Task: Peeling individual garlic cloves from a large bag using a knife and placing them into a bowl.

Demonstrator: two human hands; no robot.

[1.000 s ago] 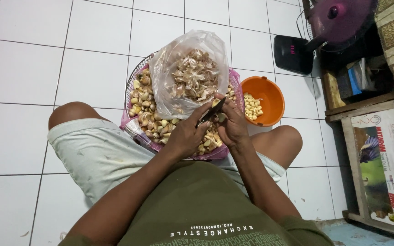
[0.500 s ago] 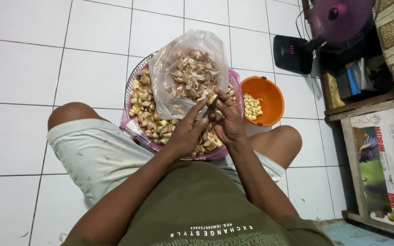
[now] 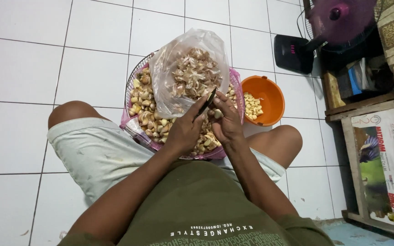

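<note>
Hands meet above the pink basket (image 3: 135,86): left hand (image 3: 185,130) grips a dark knife (image 3: 207,101), right hand (image 3: 226,120) pinches a garlic clove (image 3: 218,114). Just right of that basket sits an orange bowl (image 3: 270,93)

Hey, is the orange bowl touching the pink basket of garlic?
Cannot tell. In the head view the orange bowl sits right beside the pink basket, rims close, but no clear contact or gap shows.

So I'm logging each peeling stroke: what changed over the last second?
The left hand tipped the dark knife from low across the clove to steeper, blade toward the plastic bag. The right hand kept pinching the garlic clove. Pink basket, orange bowl and legs stayed put.
</note>
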